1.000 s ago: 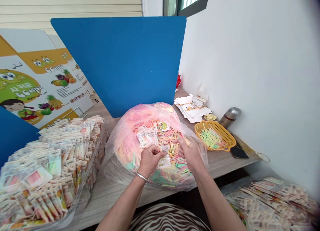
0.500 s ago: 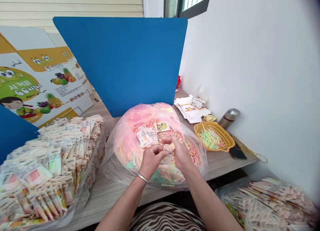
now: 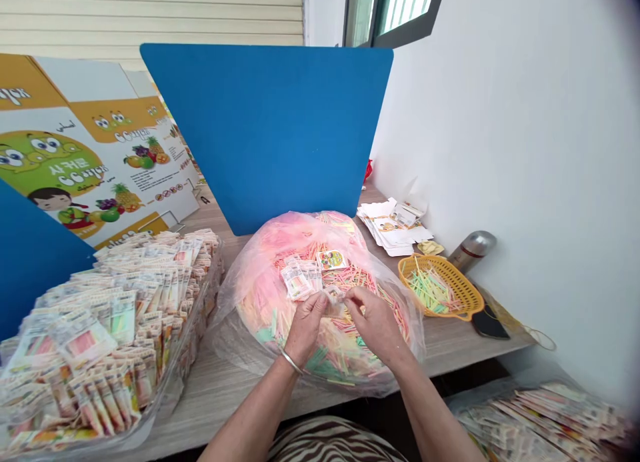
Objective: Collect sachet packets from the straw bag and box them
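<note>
A small clear packet point(image 3: 333, 303) is between my hands, above a big open plastic bag point(image 3: 245, 262) of thin coloured sticks point(image 3: 360, 280). My left hand point(image 3: 306, 325), with a silver bangle at the wrist, pinches the packet's left side. Thumb and fingertips of my right hand point(image 3: 376, 321) close on its upper right edge. How full this packet is, I cannot make out. Just beyond the left hand, a few packets point(image 3: 299, 280) lie on the sticks, beside a printed packet point(image 3: 332, 259) with a cartoon picture.
On the left a clear tub point(image 3: 187, 335) is heaped with filled packets. To the right are a yellow basket point(image 3: 453, 290) of sticks, a steel flask point(image 3: 473, 249), a dark phone point(image 3: 489, 321) and white cartons point(image 3: 393, 225). More packets point(image 3: 550, 415) lie lower right. A blue panel point(image 3: 280, 135) stands behind.
The pale sticks seen at my right fingers are out of sight now. My right hand has turned and its fingertips grip the packet's edge. The whole view has shifted slightly.
</note>
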Motion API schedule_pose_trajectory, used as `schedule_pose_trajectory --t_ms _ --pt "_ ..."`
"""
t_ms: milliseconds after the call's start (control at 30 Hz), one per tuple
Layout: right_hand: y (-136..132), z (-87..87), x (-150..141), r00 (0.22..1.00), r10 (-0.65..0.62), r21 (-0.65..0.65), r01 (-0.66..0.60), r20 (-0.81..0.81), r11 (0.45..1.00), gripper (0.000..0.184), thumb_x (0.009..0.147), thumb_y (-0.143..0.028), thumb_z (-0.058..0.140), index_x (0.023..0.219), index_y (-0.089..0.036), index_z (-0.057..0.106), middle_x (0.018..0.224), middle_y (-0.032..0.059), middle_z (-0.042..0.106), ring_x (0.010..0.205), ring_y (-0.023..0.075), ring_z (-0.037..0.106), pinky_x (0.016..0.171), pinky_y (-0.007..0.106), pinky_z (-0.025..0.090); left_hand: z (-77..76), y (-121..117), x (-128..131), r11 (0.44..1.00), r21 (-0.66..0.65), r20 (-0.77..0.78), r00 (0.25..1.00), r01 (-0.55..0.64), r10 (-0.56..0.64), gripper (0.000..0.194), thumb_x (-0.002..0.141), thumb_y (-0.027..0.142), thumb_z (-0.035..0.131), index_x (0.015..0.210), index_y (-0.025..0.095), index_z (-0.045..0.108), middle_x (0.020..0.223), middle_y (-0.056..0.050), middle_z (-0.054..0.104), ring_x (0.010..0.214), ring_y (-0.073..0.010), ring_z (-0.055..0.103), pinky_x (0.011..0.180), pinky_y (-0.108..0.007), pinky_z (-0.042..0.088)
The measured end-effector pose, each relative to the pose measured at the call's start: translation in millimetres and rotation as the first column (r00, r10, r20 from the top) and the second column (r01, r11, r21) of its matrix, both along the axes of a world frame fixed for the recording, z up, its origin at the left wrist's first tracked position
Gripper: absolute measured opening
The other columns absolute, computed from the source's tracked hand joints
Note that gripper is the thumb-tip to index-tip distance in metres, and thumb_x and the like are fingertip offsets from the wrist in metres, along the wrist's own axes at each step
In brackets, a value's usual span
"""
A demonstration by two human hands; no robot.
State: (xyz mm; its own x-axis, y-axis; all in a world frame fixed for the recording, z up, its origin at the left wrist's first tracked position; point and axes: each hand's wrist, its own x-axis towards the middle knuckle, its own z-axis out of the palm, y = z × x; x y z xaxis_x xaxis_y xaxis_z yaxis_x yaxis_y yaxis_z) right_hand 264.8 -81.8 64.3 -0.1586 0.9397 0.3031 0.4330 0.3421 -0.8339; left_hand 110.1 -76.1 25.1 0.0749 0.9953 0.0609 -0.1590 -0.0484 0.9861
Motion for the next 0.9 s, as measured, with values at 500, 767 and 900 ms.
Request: schedule_pose_trajectory --t_ms 500,767,900 --pt "131.4 -89.8 -75.1 0.998 -0.02 -0.382 -0.002 -0.055 0.924 0.034 0.07 -0.039 0.074 0.095 -0.018 0.063 0.091 0.0089 0.072 0.083 0.0267 0.068 0.074 0.036 0.048 -5.0 107.1 -90.5 0.918 0.204 -0.675 0.63 -0.34 0.384 0.02 0.082 0.031 0.059 0.091 0.016 0.07 0.113 -0.011 0.067 0.112 -0.0244 0.057 0.095 -0.034 0.043" --pt "131.5 -101.2 -91.8 0.979 -0.053 -0.349 -0.02 -0.197 0.937 0.055 0.063 -0.03 0.078 0.114 -0.019 0.06 0.1 0.0059 0.07 0.087 0.0246 0.065 0.074 0.034 0.05 -8.7 143.9 -84.6 0.981 0.059 -0.813 0.561 -0.187 0.155 0.013 0.076 0.027 0.06 0.077 0.018 0.069 0.078 -0.003 0.068 0.074 -0.0174 0.06 0.071 -0.027 0.04" --pt "130.2 -96.0 -91.3 0.982 0.067 -0.283 -0.116 -0.178 0.952 0.05 0.066 -0.032 0.077 0.113 -0.021 0.062 0.098 0.0052 0.067 0.091 0.026 0.062 0.079 0.036 0.048 -9.6 133.0 -83.6 0.991 0.038 -0.612 0.781 -0.129 0.125 0.015 0.078 0.032 0.06 0.081 0.017 0.063 0.077 0.0 0.064 0.072 -0.0142 0.057 0.068 -0.024 0.041"
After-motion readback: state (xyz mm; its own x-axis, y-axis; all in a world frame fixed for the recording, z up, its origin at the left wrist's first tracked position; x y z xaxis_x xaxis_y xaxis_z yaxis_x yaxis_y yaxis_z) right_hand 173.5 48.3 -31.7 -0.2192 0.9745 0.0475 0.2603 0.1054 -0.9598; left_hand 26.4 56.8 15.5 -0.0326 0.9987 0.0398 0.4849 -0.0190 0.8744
